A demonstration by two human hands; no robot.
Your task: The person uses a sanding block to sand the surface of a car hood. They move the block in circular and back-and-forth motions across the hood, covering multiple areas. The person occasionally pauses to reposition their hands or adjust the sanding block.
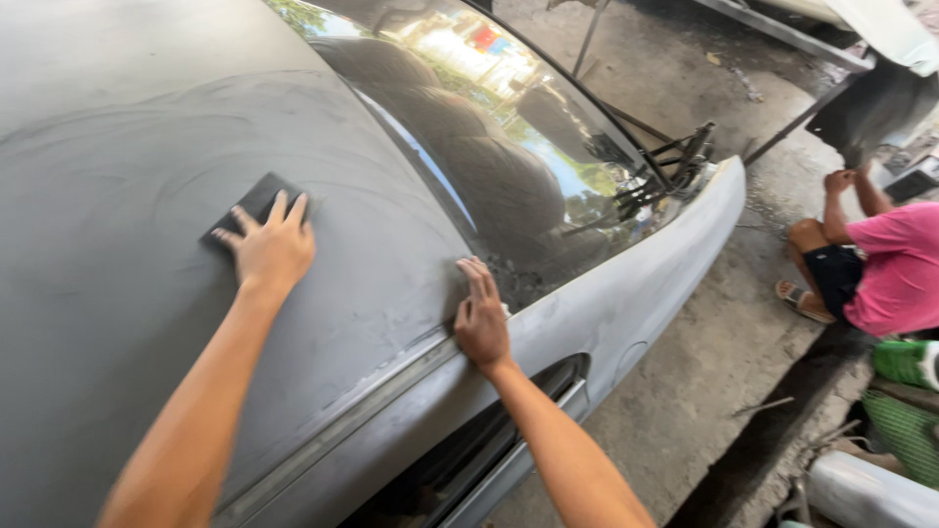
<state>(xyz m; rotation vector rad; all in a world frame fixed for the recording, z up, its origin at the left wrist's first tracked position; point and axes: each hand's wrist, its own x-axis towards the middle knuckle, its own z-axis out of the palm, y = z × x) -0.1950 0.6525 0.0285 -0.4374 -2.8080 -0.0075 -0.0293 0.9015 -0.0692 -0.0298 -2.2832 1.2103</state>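
A dull grey car roof [127,117] is filling most of the view, swirled with sanding marks, and sloping down to a dark window [489,147] that is reflecting trees. The left hand [269,249] is pressing flat, fingers spread, on a dark sanding block [252,202] (the block is poking out beyond the fingertips, toward the upper left). The right hand [479,318] is resting open on the roof's edge beside the glass, holding nothing. A person in a pink shirt [895,269] is crouching on the concrete floor [704,372] nearby.
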